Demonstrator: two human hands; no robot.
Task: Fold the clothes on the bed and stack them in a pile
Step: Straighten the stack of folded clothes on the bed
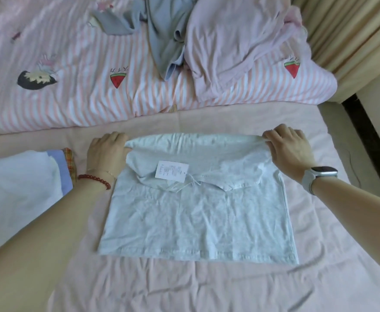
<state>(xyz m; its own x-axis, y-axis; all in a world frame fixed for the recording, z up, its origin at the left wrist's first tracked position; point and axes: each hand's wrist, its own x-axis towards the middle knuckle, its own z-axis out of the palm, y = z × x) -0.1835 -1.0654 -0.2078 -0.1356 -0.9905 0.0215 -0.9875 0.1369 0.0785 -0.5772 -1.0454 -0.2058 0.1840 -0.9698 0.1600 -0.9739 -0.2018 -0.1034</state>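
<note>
While both bare forearms reach in from the bottom corners, a pale grey garment (198,212) lies flat on the pink sheet (184,287), centre frame, its hemmed edge nearest the viewer. Its far portion is folded back toward the viewer, w/ a white care label (172,171) showing on the flap. Left hand (106,152), wrist w/ a red bead bracelet (94,180), is closed on the garment's far-left corner; fabric sits under the curled fingers, thumb side touching the fold. Right hand (289,146), wrist w/ a grey smartwatch (319,176), pinches the far-right corner, cloth bunched between fingertips & thumb. Just beside the left wrist, at frame left, lies a folded pile (24,188): white on top, blue & plaid edges showing. Farther back, a pink-striped duvet (94,97) w/ watermelon prints runs across the bed. On it, well apart from the hands, lie a crumpled grey-blue garment (162,32) & a pale pink garment (236,39). Beige curtain (353,30) at far right.
</note>
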